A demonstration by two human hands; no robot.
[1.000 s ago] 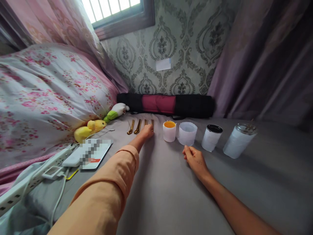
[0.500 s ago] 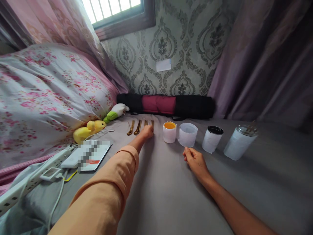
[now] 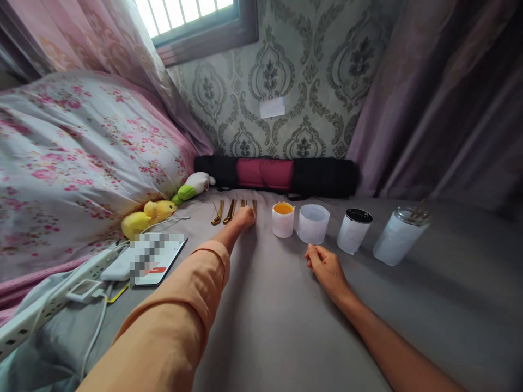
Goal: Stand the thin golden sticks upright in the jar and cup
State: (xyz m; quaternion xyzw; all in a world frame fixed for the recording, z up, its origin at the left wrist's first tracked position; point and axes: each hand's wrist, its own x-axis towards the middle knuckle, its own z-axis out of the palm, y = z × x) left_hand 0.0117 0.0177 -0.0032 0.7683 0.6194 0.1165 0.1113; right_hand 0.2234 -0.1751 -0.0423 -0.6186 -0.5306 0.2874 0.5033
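My left hand [image 3: 244, 218] reaches far forward in a peach sleeve, its fingers curled over a row of gold utensils [image 3: 224, 212] lying on the grey sheet [image 3: 278, 326]. My right hand [image 3: 324, 265] rests on the sheet in a loose fist with the thumb up, nothing visible in it, just in front of a translucent cup [image 3: 312, 223]. To that cup's left stands a white cup with an orange inside [image 3: 283, 219]. To its right are a black-rimmed white cup [image 3: 353, 231] and a lidded tumbler [image 3: 400, 235].
A black and maroon roll [image 3: 278, 175] lies along the patterned wall. At left are a floral quilt [image 3: 81, 152], two plush toys [image 3: 147, 218], a phone [image 3: 157, 260] and a white power strip [image 3: 41, 313] with cables. A curtain [image 3: 449, 98] hangs at right.
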